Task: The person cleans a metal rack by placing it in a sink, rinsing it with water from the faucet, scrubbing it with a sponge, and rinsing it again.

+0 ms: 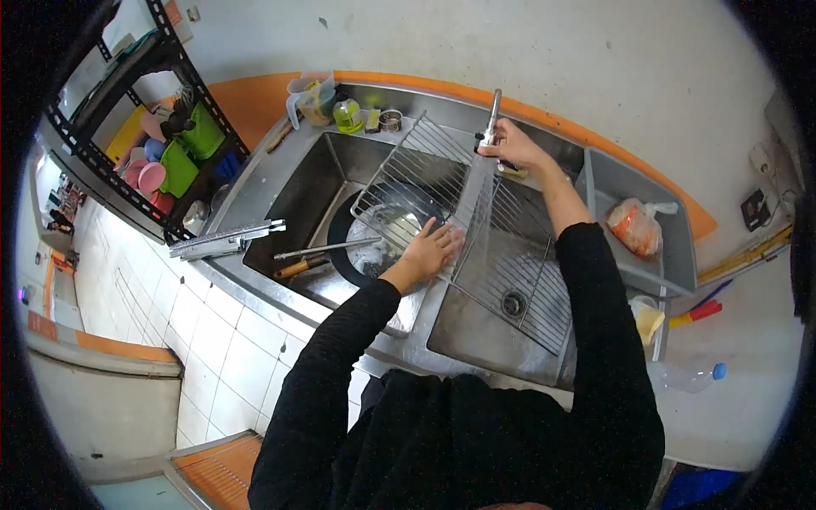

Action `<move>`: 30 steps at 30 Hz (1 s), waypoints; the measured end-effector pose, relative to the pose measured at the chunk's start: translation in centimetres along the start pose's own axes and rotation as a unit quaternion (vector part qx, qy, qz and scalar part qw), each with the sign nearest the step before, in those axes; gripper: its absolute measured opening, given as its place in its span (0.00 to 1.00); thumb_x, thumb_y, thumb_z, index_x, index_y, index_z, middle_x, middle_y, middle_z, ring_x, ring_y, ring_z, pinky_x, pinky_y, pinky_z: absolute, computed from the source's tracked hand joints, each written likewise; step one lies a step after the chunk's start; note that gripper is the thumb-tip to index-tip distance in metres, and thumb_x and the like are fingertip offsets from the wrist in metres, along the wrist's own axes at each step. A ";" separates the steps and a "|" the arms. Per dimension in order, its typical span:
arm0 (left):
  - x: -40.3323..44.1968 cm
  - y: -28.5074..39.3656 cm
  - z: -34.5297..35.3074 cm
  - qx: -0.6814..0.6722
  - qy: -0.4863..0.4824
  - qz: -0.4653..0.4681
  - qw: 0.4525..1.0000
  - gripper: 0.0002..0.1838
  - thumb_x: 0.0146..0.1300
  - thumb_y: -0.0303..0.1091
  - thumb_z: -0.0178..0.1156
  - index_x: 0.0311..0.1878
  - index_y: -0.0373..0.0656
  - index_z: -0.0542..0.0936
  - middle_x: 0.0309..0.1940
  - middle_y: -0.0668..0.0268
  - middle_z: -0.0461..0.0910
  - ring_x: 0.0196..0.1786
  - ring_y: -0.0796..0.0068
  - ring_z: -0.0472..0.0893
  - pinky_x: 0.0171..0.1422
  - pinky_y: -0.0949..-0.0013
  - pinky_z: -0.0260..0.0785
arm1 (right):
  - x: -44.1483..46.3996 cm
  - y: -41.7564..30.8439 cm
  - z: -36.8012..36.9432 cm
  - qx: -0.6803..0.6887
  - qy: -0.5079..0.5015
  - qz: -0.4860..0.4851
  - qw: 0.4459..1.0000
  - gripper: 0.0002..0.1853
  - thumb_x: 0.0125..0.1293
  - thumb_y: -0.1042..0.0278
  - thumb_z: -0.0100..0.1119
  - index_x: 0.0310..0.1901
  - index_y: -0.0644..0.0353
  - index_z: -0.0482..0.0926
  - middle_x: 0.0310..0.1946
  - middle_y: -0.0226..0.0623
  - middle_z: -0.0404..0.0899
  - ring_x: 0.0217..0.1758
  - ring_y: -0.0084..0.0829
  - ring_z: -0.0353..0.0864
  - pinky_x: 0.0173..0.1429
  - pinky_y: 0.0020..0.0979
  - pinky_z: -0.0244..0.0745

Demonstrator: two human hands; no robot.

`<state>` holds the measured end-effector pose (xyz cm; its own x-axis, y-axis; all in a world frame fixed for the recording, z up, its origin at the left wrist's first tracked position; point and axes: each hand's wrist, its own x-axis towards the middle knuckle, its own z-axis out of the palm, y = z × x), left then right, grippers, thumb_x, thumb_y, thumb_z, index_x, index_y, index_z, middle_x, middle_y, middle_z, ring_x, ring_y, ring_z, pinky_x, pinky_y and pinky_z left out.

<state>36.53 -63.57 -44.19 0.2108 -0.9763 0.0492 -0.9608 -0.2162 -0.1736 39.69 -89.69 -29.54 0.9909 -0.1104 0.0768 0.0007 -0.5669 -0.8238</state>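
Observation:
Two wire racks show at the double sink: one rack [415, 174] slants over the left basin, the other rack [531, 285] lies over the right basin [459, 327]. My left hand [433, 248] is spread with its fingers apart, palm side hidden, beside the racks' meeting edges. My right hand [514, 146] has its fingers closed around the faucet [487, 136] near its spout, at the divider's back end. Water streams down below the faucet. In the left basin, a dark wok [344, 229] holds foamy water, with a wooden handle [302, 266] and a metal rod at its side.
Behind the left basin stand a measuring jug [316, 100] and a green soap bottle [348, 115]. At right, a grey tub [680, 246] holds a bag of orange food [635, 228]. A plastic bottle [693, 376] lies below it. A black shelf [144, 93] stands at left.

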 end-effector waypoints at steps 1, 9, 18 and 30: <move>-0.1 -0.5 -0.4 0.010 0.018 -0.041 0.999 0.26 0.65 0.47 0.40 0.66 0.53 0.58 0.69 0.71 0.51 0.71 0.69 0.47 0.71 0.49 0.31 | 0.2 -0.4 0.7 0.033 0.022 0.025 0.999 0.38 0.42 0.61 0.74 0.52 0.65 0.63 0.42 0.41 0.73 0.44 0.30 0.74 0.45 0.30 0.71; 0.0 -8.1 -3.0 0.055 0.092 -0.207 0.972 0.35 0.62 0.59 0.40 0.67 0.49 0.56 0.70 0.67 0.47 0.72 0.64 0.44 0.71 0.50 0.31 | 4.5 -2.5 7.2 0.044 0.233 0.043 0.971 0.37 0.39 0.51 0.74 0.45 0.66 0.66 0.34 0.39 0.77 0.37 0.30 0.77 0.43 0.28 0.72; 2.1 -10.0 -4.8 0.022 0.077 -0.282 0.956 0.30 0.64 0.48 0.44 0.67 0.47 0.55 0.70 0.63 0.42 0.72 0.66 0.43 0.65 0.49 0.50 | 3.6 -1.7 7.1 0.168 0.194 0.027 0.966 0.37 0.39 0.51 0.75 0.44 0.66 0.67 0.31 0.36 0.76 0.34 0.25 0.76 0.38 0.26 0.72; -5.7 -9.9 -6.6 -0.404 0.009 -0.408 0.819 0.19 0.68 0.48 0.37 0.44 0.41 0.67 0.24 0.57 0.80 0.20 0.52 0.78 0.34 0.55 0.71 | 5.3 -1.7 8.1 0.155 0.169 0.036 0.973 0.33 0.40 0.50 0.73 0.43 0.61 0.69 0.32 0.36 0.75 0.35 0.28 0.75 0.40 0.29 0.70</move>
<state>43.65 -55.76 -36.24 0.8463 -0.5083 -0.1596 -0.3084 -0.7117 0.6312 45.98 -82.70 -32.26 0.8894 -0.4321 0.1492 0.0245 -0.2808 -0.9594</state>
